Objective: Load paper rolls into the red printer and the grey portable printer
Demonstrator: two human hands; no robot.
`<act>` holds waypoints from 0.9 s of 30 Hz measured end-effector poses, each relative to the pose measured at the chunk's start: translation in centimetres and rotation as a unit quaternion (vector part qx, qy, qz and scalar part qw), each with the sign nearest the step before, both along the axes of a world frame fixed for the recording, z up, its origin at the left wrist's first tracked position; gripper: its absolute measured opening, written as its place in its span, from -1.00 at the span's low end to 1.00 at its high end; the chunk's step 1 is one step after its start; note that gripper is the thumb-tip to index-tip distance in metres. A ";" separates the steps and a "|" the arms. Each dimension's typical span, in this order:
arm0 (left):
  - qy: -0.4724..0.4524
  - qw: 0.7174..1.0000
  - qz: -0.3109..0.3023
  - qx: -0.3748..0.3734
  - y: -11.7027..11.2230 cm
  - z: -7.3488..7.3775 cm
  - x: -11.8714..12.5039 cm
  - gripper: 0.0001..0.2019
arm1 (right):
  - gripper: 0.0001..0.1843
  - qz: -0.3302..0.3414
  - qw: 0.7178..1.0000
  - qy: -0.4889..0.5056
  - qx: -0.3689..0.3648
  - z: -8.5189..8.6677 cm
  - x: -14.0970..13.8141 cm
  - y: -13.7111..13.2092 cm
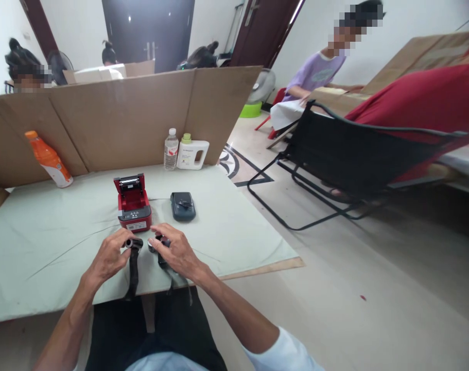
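Observation:
On the table's near side, my left hand [109, 256] pinches a small black roll [138, 243] with a hollow core. A dark strip [133, 275] hangs from this roll over the table edge. My right hand [177, 252] curls over a small black item with a pale round end [152, 246]; my fingers hide much of it, so I cannot tell its kind. Just beyond both hands stands a red and black label printer [137, 220] with its lid raised. A dark blue-grey handheld device [183, 207] lies to the printer's right.
A cardboard screen [122, 118] borders the far side of the table [226, 226]. Before it stand an orange bottle [49, 158], a clear bottle [171, 150] and a white jug [193, 154]. At right are a black folding chair [342, 149] and people seated nearby.

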State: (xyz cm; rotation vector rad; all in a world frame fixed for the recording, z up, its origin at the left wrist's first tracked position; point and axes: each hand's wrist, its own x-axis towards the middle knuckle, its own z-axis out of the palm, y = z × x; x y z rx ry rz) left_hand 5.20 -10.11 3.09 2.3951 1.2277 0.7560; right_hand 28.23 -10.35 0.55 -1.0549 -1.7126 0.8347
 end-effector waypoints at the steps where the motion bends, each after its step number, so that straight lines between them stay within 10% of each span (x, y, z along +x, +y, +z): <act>1: -0.016 1.000 0.004 0.006 0.0 0.6 0.0 -0.75 | -0.65 0.014 0.999 0.012 -0.033 0.0 -0.2 0.0; 7: -0.095 0.994 0.029 0.039 1.5 2.4 -0.3 -0.80 | -0.30 0.095 0.959 0.186 -0.190 -1.1 -2.4 0.8; 14: -0.156 0.984 0.077 0.038 7.9 0.9 -1.2 -0.75 | -0.07 0.085 0.890 0.358 -0.269 -0.6 -4.8 3.4; 21: -0.096 0.983 0.154 0.018 14.6 -1.4 -1.5 -0.67 | -0.63 0.054 0.909 0.322 -0.261 -0.5 -6.0 6.9; 27: 0.010 0.982 0.187 0.013 15.9 -1.8 -1.3 -0.63 | -0.71 0.041 0.919 0.300 -0.251 -1.2 -5.5 7.5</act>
